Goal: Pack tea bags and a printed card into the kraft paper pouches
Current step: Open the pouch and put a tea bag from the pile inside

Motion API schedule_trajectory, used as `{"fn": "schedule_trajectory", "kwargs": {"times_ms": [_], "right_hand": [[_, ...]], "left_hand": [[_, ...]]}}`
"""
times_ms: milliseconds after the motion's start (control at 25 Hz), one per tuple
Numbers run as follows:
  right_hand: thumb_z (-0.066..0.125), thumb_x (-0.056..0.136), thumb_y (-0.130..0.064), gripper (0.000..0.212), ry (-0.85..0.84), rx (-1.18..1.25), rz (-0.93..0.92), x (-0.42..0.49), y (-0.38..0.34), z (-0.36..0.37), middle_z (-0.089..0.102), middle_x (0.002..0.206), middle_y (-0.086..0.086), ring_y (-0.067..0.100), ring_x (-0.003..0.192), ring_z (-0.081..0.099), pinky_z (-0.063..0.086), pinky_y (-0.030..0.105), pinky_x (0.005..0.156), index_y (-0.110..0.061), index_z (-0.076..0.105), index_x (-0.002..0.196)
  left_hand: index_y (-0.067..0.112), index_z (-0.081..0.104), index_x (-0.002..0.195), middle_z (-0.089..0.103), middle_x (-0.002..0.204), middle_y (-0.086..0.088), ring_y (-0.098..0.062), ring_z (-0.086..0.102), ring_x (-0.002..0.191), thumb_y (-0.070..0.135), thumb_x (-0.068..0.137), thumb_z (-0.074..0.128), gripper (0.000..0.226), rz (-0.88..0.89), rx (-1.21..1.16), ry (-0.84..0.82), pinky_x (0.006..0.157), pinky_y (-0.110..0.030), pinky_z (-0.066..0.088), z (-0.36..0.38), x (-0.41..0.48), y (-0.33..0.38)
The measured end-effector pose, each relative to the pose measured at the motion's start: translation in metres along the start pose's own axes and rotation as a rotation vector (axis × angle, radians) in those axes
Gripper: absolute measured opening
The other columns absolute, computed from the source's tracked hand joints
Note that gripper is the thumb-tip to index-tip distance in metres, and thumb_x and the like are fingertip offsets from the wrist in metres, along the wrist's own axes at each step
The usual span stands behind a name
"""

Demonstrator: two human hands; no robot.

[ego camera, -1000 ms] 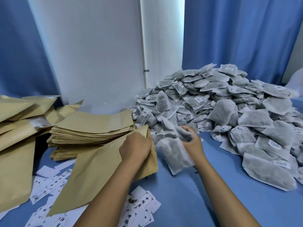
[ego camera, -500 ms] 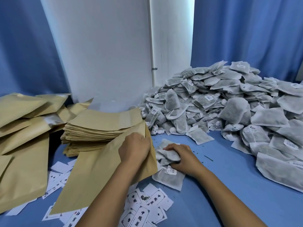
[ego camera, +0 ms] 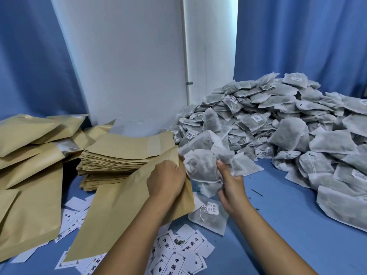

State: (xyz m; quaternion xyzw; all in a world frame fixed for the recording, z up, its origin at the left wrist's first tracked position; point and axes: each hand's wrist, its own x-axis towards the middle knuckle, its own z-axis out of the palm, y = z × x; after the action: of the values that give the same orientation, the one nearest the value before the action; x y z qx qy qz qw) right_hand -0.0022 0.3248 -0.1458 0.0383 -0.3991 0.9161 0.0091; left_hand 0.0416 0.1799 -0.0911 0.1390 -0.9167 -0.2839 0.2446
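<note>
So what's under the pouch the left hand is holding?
Printed cards show from beneath the kraft pouch that the left hand grips, on the blue table. How many lie covered can't be seen.

I read large black Chinese characters, "中" and "国" among them, on the white bordered printed cards scattered on the blue counter. The small white barcode tags on the grey tea bags carry print too fine to read.

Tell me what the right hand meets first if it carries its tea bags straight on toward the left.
Most likely the mouth of the kraft pouch that the left hand holds; the right hand with its tea bags is nearly there, though depth is unclear.
</note>
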Motion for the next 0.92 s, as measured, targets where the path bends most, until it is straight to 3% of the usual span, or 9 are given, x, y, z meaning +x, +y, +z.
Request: {"fn": "schedule_trajectory", "kwargs": {"times_ms": [80,200,320,400,520,680,800,920], "right_hand": [[0.071,0.079,-0.019,0.038,0.057,0.021,0.16,-0.011,0.015,0.007,0.069,0.105,0.022,0.033,0.091,0.068,0.056,0.04,0.078,0.001,0.063,0.11],[0.063,0.089,-0.01,0.024,0.171,-0.094,0.197,-0.017,0.022,0.008,0.07,0.101,0.023,0.036,0.093,0.068,0.053,0.052,0.086,0.002,0.062,0.11],[0.062,0.086,-0.005,0.015,0.175,-0.263,0.144,-0.018,0.013,0.01,0.072,0.082,0.016,0.029,0.073,0.071,0.058,0.041,0.065,0.0,0.065,0.1],[0.063,0.084,-0.003,0.017,0.171,-0.324,0.084,-0.016,0.003,0.012,0.073,0.079,0.011,0.022,0.068,0.071,0.054,0.029,0.054,-0.001,0.067,0.1],[0.063,0.085,-0.004,0.02,0.061,-0.115,0.257,-0.009,-0.008,0.013,0.072,0.091,0.02,0.028,0.076,0.072,0.057,0.031,0.057,0.005,0.065,0.103],[0.051,0.091,0.002,0.021,-0.125,-0.119,0.437,-0.012,-0.005,0.011,0.069,0.099,0.027,0.034,0.083,0.07,0.06,0.04,0.066,0.008,0.057,0.11],[0.048,0.092,0.002,0.017,-0.154,-0.459,0.294,-0.017,0.004,0.012,0.072,0.088,0.019,0.028,0.077,0.071,0.058,0.035,0.063,0.0,0.063,0.101],[0.045,0.094,0.003,0.024,-0.368,-0.686,0.132,-0.022,0.011,0.02,0.067,0.089,0.012,0.018,0.076,0.064,0.05,0.026,0.067,0.003,0.06,0.112]], "left_hand": [[0.014,0.03,0.049,0.035,0.052,-0.006,-0.032,0.037,0.058,0.022,0.085,0.052,0.043,0.017,-0.083,0.012,0.046,-0.032,0.02,0.001,-0.003,0.0],[0.008,0.037,0.051,0.047,0.057,-0.022,-0.031,0.041,0.056,0.02,0.086,0.05,0.04,-0.023,-0.151,0.012,0.05,-0.033,0.028,0.0,-0.005,-0.01],[-0.003,0.052,0.059,0.062,0.068,-0.025,-0.034,0.056,0.059,0.021,0.084,0.049,0.035,-0.035,-0.163,-0.066,0.059,-0.037,0.047,-0.001,-0.008,-0.018],[0.001,0.045,0.054,0.054,0.059,-0.019,-0.036,0.053,0.058,0.022,0.084,0.051,0.037,-0.006,-0.121,-0.092,0.052,-0.038,0.042,0.0,-0.012,-0.019],[0.013,0.029,0.049,0.034,0.05,-0.002,-0.022,0.032,0.048,0.023,0.087,0.052,0.046,0.041,-0.023,-0.041,0.044,-0.031,0.018,0.002,-0.017,-0.017],[0.014,0.028,0.048,0.033,0.05,-0.002,-0.023,0.033,0.051,0.019,0.089,0.051,0.047,0.06,-0.062,-0.03,0.047,-0.031,0.022,0.004,-0.013,-0.02],[0.013,0.033,0.05,0.04,0.053,-0.004,-0.024,0.04,0.053,0.02,0.09,0.05,0.044,0.042,-0.066,0.027,0.05,-0.032,0.027,0.008,-0.018,-0.018],[0.013,0.038,0.052,0.051,0.058,-0.01,-0.029,0.049,0.059,0.026,0.092,0.049,0.044,0.037,-0.051,0.093,0.053,-0.033,0.03,0.014,-0.024,-0.015]]}}
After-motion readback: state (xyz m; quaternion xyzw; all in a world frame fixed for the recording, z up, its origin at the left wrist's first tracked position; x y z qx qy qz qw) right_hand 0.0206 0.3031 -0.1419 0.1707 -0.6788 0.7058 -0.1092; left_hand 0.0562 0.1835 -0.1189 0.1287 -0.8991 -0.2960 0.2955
